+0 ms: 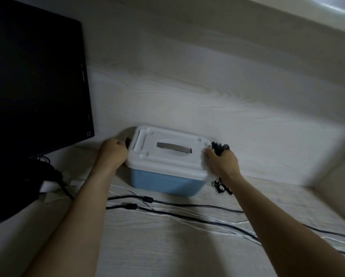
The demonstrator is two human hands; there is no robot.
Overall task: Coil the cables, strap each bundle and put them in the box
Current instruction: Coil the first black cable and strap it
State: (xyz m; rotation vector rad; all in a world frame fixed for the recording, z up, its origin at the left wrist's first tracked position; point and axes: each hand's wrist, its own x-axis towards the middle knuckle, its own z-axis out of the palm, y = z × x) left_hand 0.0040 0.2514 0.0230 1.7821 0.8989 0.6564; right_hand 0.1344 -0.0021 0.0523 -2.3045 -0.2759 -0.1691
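A light blue box (165,181) with a white lid (167,150) and a grey handle stands on the pale desk near the back wall. My left hand (113,153) grips the box's left end at the lid latch. My right hand (222,161) grips the right end of the lid. Behind the right hand lies a coiled black cable bundle (220,146). A small bunch of black straps (221,186) sits on the desk by my right wrist. Two loose black cables (167,203) run across the desk in front of the box.
A large dark monitor (33,86) stands at the left, with its stand and black leads (55,176) beneath it. The wood-grain wall (207,86) rises right behind the box. The desk (167,246) extends toward me under the loose cables.
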